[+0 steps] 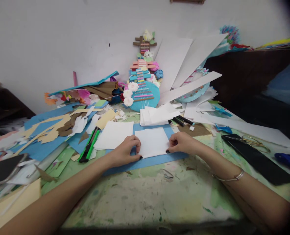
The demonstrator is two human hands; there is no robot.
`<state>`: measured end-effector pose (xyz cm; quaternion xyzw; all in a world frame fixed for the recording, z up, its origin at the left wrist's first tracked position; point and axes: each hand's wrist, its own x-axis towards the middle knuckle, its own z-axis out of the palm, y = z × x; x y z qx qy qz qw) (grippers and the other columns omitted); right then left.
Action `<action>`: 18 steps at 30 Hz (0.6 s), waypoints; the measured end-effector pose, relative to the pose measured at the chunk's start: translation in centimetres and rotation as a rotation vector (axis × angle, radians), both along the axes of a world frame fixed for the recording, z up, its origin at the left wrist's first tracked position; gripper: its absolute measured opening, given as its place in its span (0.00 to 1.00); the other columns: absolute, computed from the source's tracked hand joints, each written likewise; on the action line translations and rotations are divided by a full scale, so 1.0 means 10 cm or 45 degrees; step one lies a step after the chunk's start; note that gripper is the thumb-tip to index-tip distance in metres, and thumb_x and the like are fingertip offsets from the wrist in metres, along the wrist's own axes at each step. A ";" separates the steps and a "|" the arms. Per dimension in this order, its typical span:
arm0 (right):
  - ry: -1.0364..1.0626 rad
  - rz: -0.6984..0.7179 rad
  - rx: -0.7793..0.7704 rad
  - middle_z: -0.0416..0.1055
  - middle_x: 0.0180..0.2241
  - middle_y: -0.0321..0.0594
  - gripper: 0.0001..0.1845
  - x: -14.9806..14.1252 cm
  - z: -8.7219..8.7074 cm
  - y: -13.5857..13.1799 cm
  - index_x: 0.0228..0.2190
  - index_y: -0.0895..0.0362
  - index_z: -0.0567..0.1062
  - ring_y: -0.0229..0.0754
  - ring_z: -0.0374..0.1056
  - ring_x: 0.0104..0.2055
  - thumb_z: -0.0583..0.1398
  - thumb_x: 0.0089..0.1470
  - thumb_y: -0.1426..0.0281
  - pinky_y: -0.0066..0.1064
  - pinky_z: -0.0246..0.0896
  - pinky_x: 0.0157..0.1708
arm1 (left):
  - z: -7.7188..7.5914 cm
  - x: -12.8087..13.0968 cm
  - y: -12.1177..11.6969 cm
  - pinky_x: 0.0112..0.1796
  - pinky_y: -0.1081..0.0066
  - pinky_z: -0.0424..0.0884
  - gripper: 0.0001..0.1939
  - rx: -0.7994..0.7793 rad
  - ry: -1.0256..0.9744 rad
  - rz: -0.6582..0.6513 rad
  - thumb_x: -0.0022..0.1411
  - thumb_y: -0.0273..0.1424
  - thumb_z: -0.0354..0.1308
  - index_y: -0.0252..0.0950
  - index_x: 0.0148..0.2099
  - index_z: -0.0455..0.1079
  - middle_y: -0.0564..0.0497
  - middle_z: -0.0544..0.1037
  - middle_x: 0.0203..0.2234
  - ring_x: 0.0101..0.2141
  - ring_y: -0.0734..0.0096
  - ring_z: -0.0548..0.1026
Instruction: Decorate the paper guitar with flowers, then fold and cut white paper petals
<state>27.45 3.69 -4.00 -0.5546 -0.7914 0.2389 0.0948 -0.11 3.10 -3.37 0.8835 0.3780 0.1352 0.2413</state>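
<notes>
Bare hands are working at a paint-stained table (145, 202), where a white sheet (153, 142) is lying at the center on a larger blue sheet (170, 159). The left hand (125, 148) is curving at the white paper's left edge, thumb and fingers standing apart; the right hand (183, 143) is curling at its right edge, though whether its fingers are gripping the paper, one cannot tell. A silver bracelet (239, 176) is circling the right wrist. Just left, more white sheets (114, 135) are lying beside a green-and-black cutter (89, 145). Beyond the center, a loose white stack (157, 115) is sitting near dark markers (187, 120), while a turquoise stringed-instrument model (148, 89) trimmed with white paper flowers (128, 98) is standing at the far side. Gold-handled scissors (255, 142) are resting at right.
</notes>
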 end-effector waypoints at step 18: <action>-0.097 0.737 0.611 0.61 0.35 0.41 0.22 -0.16 0.10 -0.21 0.40 0.46 0.77 0.42 0.54 0.38 0.56 0.50 0.82 0.31 0.50 0.37 | 0.00 -0.01 -0.11 0.53 0.42 0.50 0.36 0.435 0.503 -0.326 0.58 0.22 0.52 0.64 0.61 0.50 0.51 0.45 0.64 0.61 0.43 0.44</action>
